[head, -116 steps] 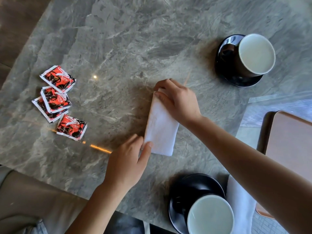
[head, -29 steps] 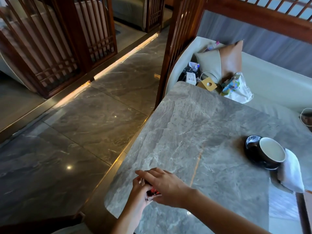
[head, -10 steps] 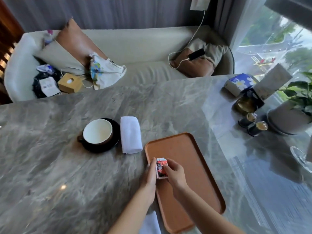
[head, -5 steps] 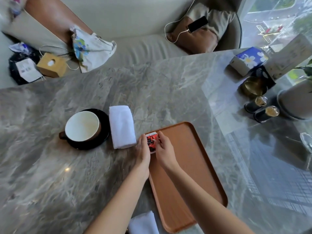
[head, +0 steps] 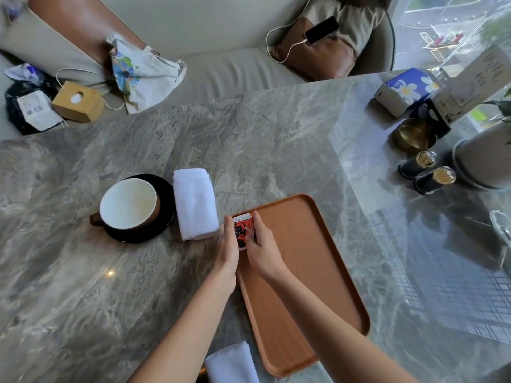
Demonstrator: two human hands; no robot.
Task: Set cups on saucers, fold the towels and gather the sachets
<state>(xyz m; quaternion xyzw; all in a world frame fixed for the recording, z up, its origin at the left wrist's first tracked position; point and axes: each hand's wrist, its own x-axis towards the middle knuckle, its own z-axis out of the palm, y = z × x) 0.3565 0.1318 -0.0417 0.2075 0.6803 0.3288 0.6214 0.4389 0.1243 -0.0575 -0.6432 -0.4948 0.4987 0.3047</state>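
Note:
A small stack of red and black sachets (head: 243, 230) is pressed between my left hand (head: 228, 243) and my right hand (head: 261, 244) at the far left corner of the orange tray (head: 304, 272). Whether the stack touches the tray floor I cannot tell. To the left, a brown cup with a white inside (head: 128, 204) stands on a black saucer (head: 166, 214). A folded white towel (head: 195, 203) lies right beside that saucer. Another folded white towel (head: 232, 363) shows at the bottom edge.
On the grey marble table (head: 249, 150), at the far right, stand a tissue pack (head: 409, 89), a brass bowl (head: 413, 135), two dark shakers (head: 425, 172), a grey pot (head: 484, 156) and a glass (head: 502, 228). A sofa with cushions, bags and a charging phone (head: 322, 30) lies beyond.
Both hands carried the gathered sachets from the table's left edge to the orange tray, then slid them to its far left corner. The view tilted down. The towels lie folded.

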